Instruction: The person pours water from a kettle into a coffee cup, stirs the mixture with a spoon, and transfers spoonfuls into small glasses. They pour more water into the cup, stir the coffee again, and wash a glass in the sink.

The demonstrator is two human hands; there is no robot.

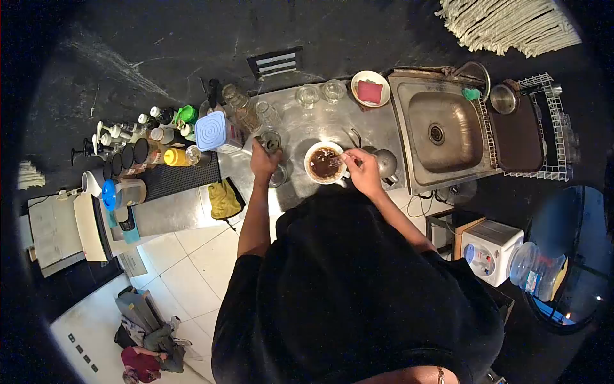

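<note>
A white cup (325, 162) with dark brown liquid and pale foam streaks stands on the steel counter in front of me. At its right rim, my right hand (362, 171) is pinched around a spoon, whose shiny lower part dips into the drink and is mostly hidden. My left hand (262, 161) is wrapped round a clear glass (271, 140) to the left of the cup. Close below that hand is another glass (278, 176). A metal pitcher (385, 164) stands just right of my right hand, partly covered by it.
Glasses (320, 93) and a bowl with a red sponge (369, 91) line the back. The sink (444, 131) and dish rack (536, 128) lie right. Bottles, jars and a blue-lidded container (219, 132) crowd the left, near a yellow cloth (224, 200). A person (142, 363) sits lower left.
</note>
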